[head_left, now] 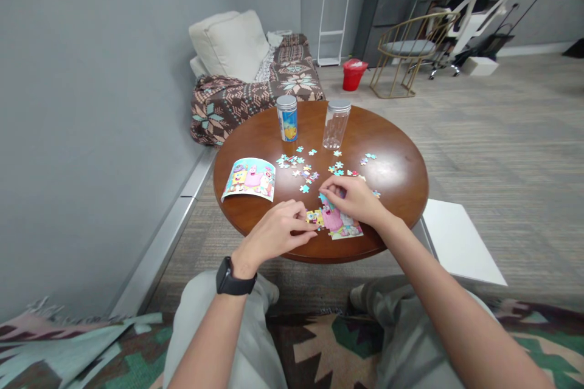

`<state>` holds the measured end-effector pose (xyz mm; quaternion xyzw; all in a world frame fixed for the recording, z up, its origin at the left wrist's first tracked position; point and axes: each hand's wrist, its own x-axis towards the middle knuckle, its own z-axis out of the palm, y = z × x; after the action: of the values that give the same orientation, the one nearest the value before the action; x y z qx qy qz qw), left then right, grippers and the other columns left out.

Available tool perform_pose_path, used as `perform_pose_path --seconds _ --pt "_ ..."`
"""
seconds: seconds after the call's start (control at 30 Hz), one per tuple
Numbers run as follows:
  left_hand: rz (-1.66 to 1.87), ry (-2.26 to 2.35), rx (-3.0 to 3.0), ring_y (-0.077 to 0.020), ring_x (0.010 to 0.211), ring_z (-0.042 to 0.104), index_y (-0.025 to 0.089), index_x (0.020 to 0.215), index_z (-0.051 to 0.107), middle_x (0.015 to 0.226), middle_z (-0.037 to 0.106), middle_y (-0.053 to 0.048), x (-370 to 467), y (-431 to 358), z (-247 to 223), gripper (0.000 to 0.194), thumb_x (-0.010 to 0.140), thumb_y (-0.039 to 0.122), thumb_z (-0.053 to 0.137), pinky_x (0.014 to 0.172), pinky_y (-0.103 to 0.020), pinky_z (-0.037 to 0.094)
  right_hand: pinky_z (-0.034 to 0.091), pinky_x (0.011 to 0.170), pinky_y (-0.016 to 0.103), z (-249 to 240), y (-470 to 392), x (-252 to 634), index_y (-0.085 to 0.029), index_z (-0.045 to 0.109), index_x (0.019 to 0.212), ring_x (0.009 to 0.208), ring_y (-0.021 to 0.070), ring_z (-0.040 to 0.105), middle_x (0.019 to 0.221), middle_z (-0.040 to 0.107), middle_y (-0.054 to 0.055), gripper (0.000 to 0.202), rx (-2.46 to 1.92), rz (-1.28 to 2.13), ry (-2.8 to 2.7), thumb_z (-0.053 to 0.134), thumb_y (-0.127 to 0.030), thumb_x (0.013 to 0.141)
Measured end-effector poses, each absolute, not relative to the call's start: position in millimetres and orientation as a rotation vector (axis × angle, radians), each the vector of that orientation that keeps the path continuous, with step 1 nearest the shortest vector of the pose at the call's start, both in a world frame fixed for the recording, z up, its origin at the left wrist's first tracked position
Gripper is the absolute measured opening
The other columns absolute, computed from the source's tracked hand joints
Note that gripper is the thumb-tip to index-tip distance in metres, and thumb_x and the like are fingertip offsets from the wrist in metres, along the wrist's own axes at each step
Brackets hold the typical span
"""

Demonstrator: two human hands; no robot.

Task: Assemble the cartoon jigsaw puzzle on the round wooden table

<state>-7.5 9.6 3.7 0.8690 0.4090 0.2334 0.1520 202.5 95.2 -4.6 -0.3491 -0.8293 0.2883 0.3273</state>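
Pink-and-yellow puzzle (333,220), likely light, stiff, best pinched edgewise; left hand (279,225) loosely spread, right hand (353,196) curled, grip unclear.

left hand (283,225): palm down, thumb and index reaching inward, other fingers kinda curled | right hand (353,196): bit further forward, looks like a thumb-and-finger pinch but tips are hard to make out | left forearm (214,331) + right forearm (438,292): both angled inward
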Motion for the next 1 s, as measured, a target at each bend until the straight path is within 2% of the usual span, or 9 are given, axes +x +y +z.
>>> perform_pose_path --seconds 0.23,0.4,0.6,1.0 --pt "0.702 1.15 2.45 -0.015 0.077 0.054 0.02 0.089 0.077 0.081 0.059 -0.004 -6.1 9.7 6.0 0.017 0.09 0.026 0.061 0.07 -0.027 0.045 0.038 0.062 0.025 -8.1 93.4 201.2 -0.021 0.068 0.081 0.061 0.012 0.053 0.067 0.06 -0.001 0.008 -0.871 0.624 -2.366 0.061 -0.019 0.083" --pt "0.685 1.177 2.409 -0.0148 0.079 0.056 0.021 0.1 0.074 0.085 0.059 -0.003 -6.0 9.1 6.8 0.017 0.089 0.025 0.062 0.072 -0.026 0.046 0.038 0.062 0.025 -8.8 93.7 201.2 -0.02 0.068 0.081 0.061 0.0119 0.052 0.067 0.059 -0.001 0.009 -0.863 0.603 -2.395 0.06 -0.02 0.084" --pt "0.706 1.161 2.457 -0.0141 0.076 0.054 0.02 0.09 0.076 0.081 0.059 -0.004 -6.4 9.4 5.2 0.018 0.091 0.025 0.06 0.069 -0.027 0.045 0.038 0.062 0.025 -8.0 93.4 200.6 -0.019 0.068 0.081 0.061 0.0118 0.051 0.067 0.06 -0.001 0.01 -0.864 0.6 -2.393 0.059 -0.02 0.084" --pt "0.725 1.161 2.555 -0.0145 0.077 0.055 0.018 0.093 0.073 0.083 0.061 -0.003 -4.0 8.5 6.1 0.016 0.092 0.024 0.058 0.072 -0.028 0.045 0.038 0.062 0.023 -6.8 93.1 200.3 -0.019 0.067 0.08 0.061 0.011 0.051 0.067 0.059 -0.002 0.007 -0.877 0.601 -2.405 0.06 -0.017 0.084"
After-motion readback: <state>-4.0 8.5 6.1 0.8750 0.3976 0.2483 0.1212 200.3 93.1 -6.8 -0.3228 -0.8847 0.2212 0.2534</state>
